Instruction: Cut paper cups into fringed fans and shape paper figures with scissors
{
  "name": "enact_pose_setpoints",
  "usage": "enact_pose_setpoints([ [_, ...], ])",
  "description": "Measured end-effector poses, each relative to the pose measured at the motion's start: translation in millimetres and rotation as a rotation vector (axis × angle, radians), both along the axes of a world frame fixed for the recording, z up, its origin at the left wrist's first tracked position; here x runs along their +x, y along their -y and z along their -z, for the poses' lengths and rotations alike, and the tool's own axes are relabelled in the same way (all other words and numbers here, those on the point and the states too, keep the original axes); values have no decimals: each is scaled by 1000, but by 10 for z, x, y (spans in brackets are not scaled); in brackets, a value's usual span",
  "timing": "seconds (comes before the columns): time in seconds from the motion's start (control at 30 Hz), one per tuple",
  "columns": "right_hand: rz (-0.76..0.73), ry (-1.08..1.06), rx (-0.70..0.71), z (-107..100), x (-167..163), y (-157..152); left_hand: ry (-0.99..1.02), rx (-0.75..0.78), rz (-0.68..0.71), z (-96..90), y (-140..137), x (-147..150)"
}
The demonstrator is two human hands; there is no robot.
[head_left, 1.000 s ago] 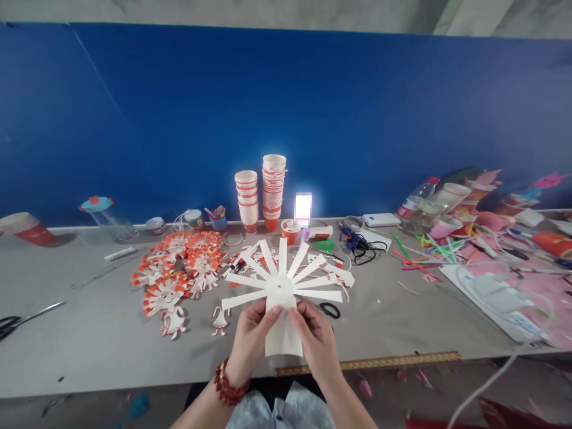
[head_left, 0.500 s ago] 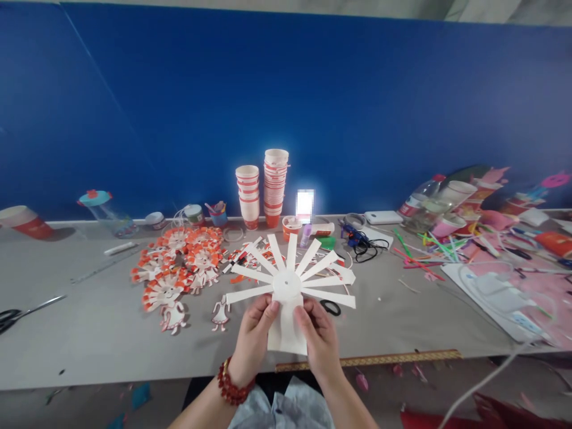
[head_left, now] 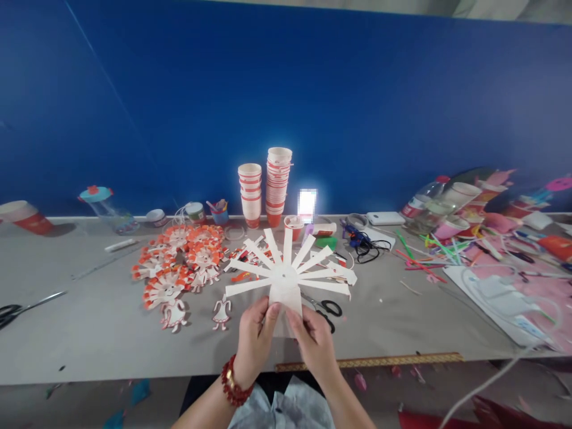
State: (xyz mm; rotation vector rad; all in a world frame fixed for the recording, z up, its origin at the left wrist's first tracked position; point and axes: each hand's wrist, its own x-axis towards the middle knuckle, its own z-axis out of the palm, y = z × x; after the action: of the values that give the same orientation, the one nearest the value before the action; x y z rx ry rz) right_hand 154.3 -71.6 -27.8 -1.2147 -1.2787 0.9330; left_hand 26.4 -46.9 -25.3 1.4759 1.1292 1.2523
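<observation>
Between my hands, above the table, I hold a cut-open paper cup [head_left: 285, 279], its white strips fanned out around the round base. My left hand [head_left: 258, 333] pinches the left edge of its wide uncut panel, thumb on top. On the panel's right edge, my right hand [head_left: 313, 339] grips in the same way. Scissors with black handles [head_left: 331, 307] lie on the table just beyond my right hand, partly hidden by the strips. A small paper doll cutout in a dress [head_left: 221, 312] lies to the left of my left hand.
Finished orange-tipped paper figures [head_left: 172, 274] are heaped to the left. Two stacks of paper cups [head_left: 250, 196] stand at the back near a glue gun [head_left: 355, 235]. Bottles, cups and colourful sticks [head_left: 447, 247] crowd the right. Another pair of scissors [head_left: 27, 308] lies far left.
My hands and the cut paper cup have shifted slightly left and up, with the panel tilted further away. More of the scissors behind it now shows.
</observation>
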Motion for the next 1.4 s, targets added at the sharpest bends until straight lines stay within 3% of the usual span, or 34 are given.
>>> enact_pose_setpoints([
  [0.2, 13, -88, -76, 87, -48, -5, 295, -236, 37, 113, 12, 65],
  [0.43, 113, 166, 118, 42, -2, -12, 166, -117, -39, 101, 30, 47],
  [0.63, 154, 134, 101, 91, -60, -20, 201, -118, -119, 181, 4, 112],
  [0.83, 208, 248, 152, 124, -58, -34, 175, -39, -172, 207, 6, 91],
  [0.93, 222, 285, 182, 125, -22, -47, 255, -119, -80, 156, -42, 58],
  [1.1, 82, 319, 230, 156, 54, -55, 486, -322, 171, 18, -128, 1],
  [1.27, 63, 245, 220, 211, 110, -51, 623, -411, 195, -1, -100, 10],
  [1.4, -29, 70, 125, 130, 172, -87, 583, -400, 179, 0, -83, -9],
])
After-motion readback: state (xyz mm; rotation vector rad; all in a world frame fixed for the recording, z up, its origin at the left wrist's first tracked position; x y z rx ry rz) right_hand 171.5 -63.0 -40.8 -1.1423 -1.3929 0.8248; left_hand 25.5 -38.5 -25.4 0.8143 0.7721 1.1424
